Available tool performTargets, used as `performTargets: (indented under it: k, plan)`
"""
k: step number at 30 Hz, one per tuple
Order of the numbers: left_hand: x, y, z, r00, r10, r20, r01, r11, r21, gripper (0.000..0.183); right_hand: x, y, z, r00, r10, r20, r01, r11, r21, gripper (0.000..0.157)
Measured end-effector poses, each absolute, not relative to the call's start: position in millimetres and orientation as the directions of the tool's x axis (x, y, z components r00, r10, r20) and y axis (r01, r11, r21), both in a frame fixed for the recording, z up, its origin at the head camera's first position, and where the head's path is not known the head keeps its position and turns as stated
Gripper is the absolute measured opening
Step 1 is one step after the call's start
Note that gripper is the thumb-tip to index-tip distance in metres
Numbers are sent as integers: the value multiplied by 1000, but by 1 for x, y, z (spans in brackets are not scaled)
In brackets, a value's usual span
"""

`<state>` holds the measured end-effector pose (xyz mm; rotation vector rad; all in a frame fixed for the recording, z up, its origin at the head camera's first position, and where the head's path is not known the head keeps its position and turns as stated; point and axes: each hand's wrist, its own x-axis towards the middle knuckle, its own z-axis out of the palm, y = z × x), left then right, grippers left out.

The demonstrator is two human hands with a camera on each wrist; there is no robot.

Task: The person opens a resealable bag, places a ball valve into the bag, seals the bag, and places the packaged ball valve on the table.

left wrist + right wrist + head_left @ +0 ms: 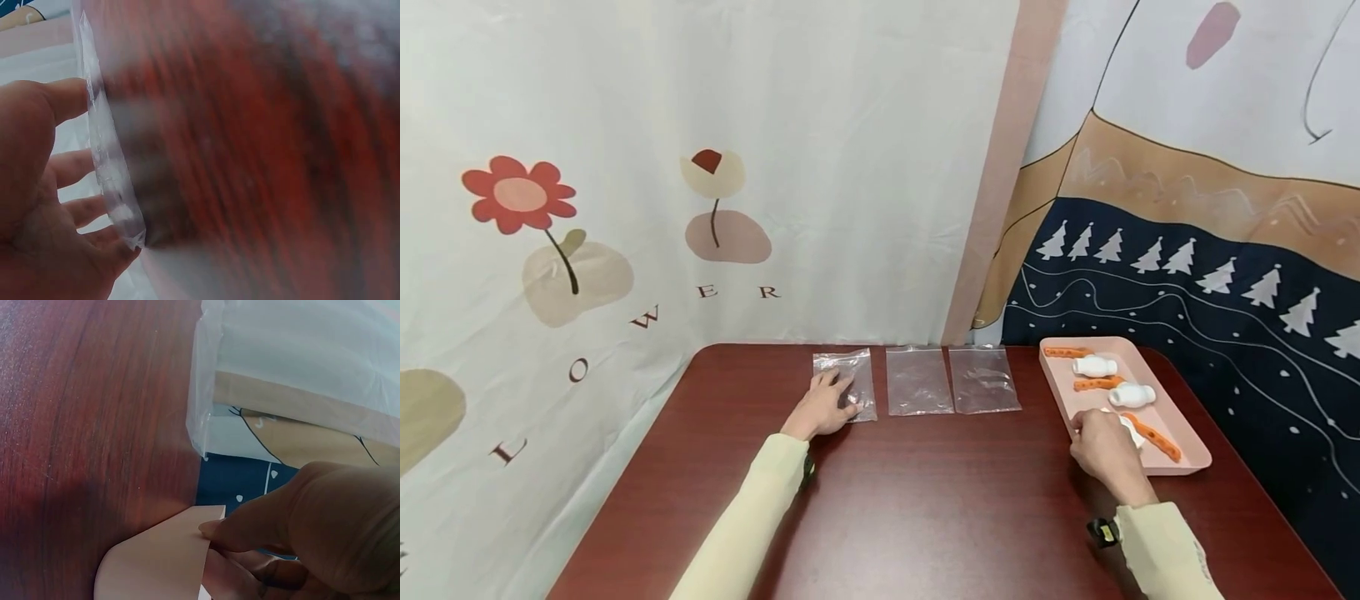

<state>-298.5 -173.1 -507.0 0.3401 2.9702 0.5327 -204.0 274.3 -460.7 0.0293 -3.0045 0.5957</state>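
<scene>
My left hand (825, 408) rests its spread fingers on the leftmost clear plastic bag (859, 379), which lies flat near the table's far edge. In the left wrist view, the fingertips meet the crinkled edge of that plastic bag (112, 169). Over the near left side of a pink tray (1187, 462), my right hand (1105, 450) has its fingers bent down beside a small white bottle (1131, 431), covering part of it. The right wrist view has the thumb against the tray wall (156, 559), the other fingertips hidden; I cannot tell what they hold.
Two more clear bags, a middle one (919, 381) and a right one (985, 379), lie in a row. Farther back in the tray are two white bottles (1131, 395) and orange strips (1067, 352); another orange strip (1157, 437) lies near the right hand. Printed curtains (865, 167) hang behind the table.
</scene>
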Motion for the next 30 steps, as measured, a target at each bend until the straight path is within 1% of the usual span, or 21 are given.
performTargets:
  k: [8, 17, 30]
  plan:
    - [-288, -173, -508, -965, 249, -76, 207, 912, 355, 67, -201, 277, -463, -998, -2, 64, -27, 920, -390, 21]
    - [-271, -178, -507, -961, 272, -58, 236, 908, 346, 65, -199, 276, -465, -998, -2, 58, -25, 918, -395, 22]
    - [-252, -184, -500, -958, 280, -67, 245, 915, 321, 66, -204, 274, -460, -996, -17, 90, -51, 920, -389, 21]
